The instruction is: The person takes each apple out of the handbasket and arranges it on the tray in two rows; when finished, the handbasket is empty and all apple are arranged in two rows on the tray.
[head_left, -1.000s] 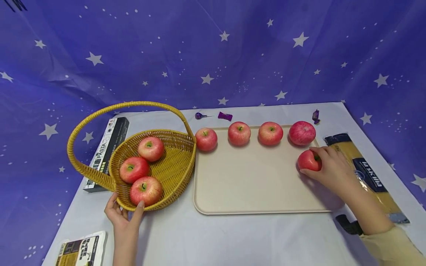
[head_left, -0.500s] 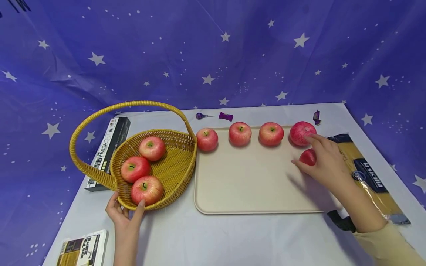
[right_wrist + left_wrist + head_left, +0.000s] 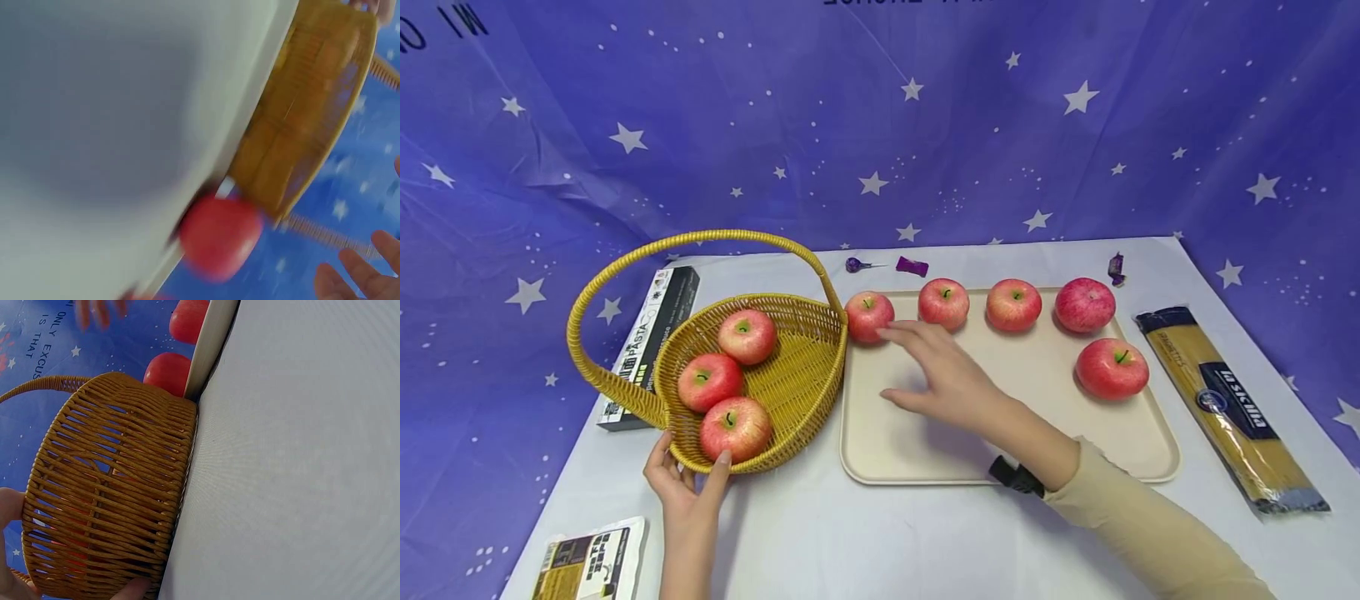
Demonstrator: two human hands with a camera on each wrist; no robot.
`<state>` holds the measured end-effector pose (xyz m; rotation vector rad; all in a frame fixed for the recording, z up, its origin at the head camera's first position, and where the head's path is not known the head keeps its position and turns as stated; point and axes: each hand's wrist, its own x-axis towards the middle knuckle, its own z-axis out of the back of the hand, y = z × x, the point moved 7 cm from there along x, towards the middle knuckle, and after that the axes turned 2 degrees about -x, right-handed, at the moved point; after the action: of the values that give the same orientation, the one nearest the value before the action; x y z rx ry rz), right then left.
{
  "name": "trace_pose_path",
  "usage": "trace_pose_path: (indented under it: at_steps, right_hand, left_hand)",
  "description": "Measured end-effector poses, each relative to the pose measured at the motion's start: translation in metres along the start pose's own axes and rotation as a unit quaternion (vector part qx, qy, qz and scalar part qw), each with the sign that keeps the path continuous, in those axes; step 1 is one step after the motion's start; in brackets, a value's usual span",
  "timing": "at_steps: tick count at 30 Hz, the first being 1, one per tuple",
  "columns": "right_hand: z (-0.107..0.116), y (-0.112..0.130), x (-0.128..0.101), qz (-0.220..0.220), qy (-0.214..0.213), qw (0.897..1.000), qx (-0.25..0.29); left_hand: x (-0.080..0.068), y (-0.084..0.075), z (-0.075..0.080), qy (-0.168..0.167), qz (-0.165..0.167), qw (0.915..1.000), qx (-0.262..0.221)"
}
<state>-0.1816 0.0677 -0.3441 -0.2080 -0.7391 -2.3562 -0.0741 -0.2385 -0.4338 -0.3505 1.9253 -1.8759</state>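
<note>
At the near left rim of the yellow wicker basket (image 3: pixel 797 358), my left hand (image 3: pixel 688 492) grips with the thumb over the edge and fingers outside. Three red apples (image 3: pixel 735 429) lie in the basket's left half. Over the left part of the beige tray (image 3: pixel 880 433) hovers my right hand (image 3: pixel 951 375), fingers spread and nothing held. Its fingertips are close to the tray's far-left apple (image 3: pixel 869 317); whether they touch it I cannot tell. Along the tray's back edge more apples (image 3: pixel 1013 305) stand in a row, and another apple (image 3: pixel 1112 368) sits at its right side.
A black pasta box (image 3: pixel 670 325) lies behind the basket. A spaghetti packet (image 3: pixel 1232 408) lies right of the tray. A lollipop (image 3: pixel 854 265) and purple wrapped candies (image 3: pixel 912 266) lie at the back. A white packet (image 3: pixel 591 562) is at the near left.
My right hand has let go of the apple at the tray's right side and moved left across the tray. My left hand stays on the basket rim.
</note>
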Motion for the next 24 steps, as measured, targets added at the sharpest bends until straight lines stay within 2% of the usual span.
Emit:
trace_pose_path:
  at_steps: [5, 11, 17, 24]
  right_hand:
    - [-0.04, 0.051, 0.035, 0.055, 0.069, 0.996, 0.005]
    - [-0.093, 0.093, 0.065, 0.075, 0.163, 0.984, -0.013]
    - [-0.135, 0.112, 0.081, 0.065, 0.212, 0.973, -0.059]
    - [-0.154, 0.117, 0.092, 0.024, 0.254, 0.965, -0.053]
  left_hand:
    - [0.0, 0.002, 0.002, -0.003, 0.005, 1.0, 0.001]
    - [0.0, 0.002, 0.001, 0.0, 0.006, 1.0, -0.001]
    - [0.001, 0.003, 0.001, -0.003, 0.016, 0.9998, 0.014]
    - [0.001, 0.002, 0.0, -0.007, 0.006, 0.9999, 0.012]
